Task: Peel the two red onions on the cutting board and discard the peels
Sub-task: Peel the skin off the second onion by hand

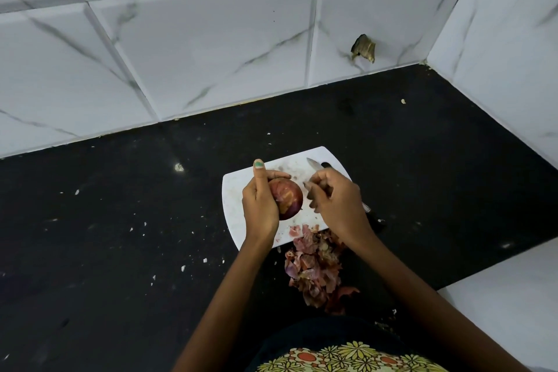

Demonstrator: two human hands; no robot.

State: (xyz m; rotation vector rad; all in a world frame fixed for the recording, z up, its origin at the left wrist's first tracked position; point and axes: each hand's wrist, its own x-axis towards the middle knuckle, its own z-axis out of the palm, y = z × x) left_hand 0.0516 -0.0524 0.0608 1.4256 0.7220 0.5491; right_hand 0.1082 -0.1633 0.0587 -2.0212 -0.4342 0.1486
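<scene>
An onion (287,197) is held over the white board (234,199) by the left hand (259,205), whose fingers are curled round its far side while the thumb is stretched upward, its nail painted green. The onion's dark red skin is partly stripped, and paler patches are shown on the side facing the camera. Only this one onion is seen. Just to its right, the right hand (335,199) is closed round a knife (314,164), the blade of which is pointed away from the person over the board; the fingertips are bent toward the onion, but whether a scrap of peel is pinched between them cannot be told. A dark slot in the board's far corner is partly covered by this hand. A few pink scraps are left on the board's near edge, and a heap of peels (314,269) is spread from that edge onto the black counter (120,235), between the two forearms. Small pale flecks are scattered over the counter. The counter is backed by a white marbled tile wall (181,39), in which a broken hole (363,48) is seen near the corner.
</scene>
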